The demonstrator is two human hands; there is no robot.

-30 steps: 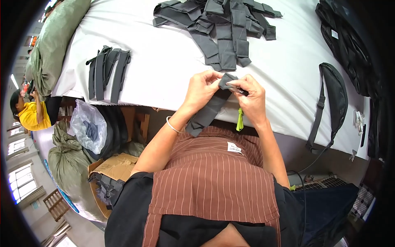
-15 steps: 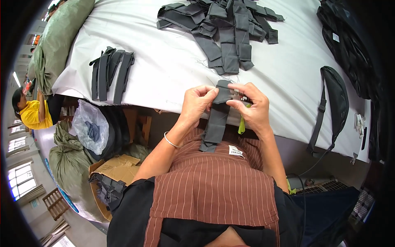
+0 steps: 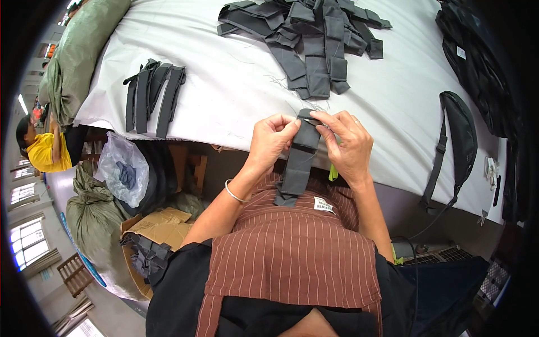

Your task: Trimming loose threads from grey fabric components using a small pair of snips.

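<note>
A dark grey fabric strip (image 3: 297,170) hangs over the table's front edge toward my apron, its top part lying on the white cloth. My left hand (image 3: 269,140) pinches the strip's left edge near the top, thumb against forefinger. On the other side, my right hand (image 3: 348,143) has its thumb and fingers closed at the strip's upper right corner. A lime-green tag (image 3: 333,172) pokes out below the right palm; what it is fixed to is hidden by the hand. Just beyond lies a heap of similar grey strips (image 3: 317,67) with loose threads.
Several narrow grey strips (image 3: 165,106) lie at the left on the white-covered table (image 3: 224,101). A black waist bag (image 3: 457,140) rests at the right. Below left are a clear plastic bag (image 3: 120,168), a cardboard box (image 3: 160,224) and a green sack (image 3: 92,224). A person in yellow (image 3: 48,151) is farther left.
My right thumb and fingers have moved from beside the strip onto its upper right corner. The dark tool glimpsed in that hand is now hidden. The left hand keeps its pinch.
</note>
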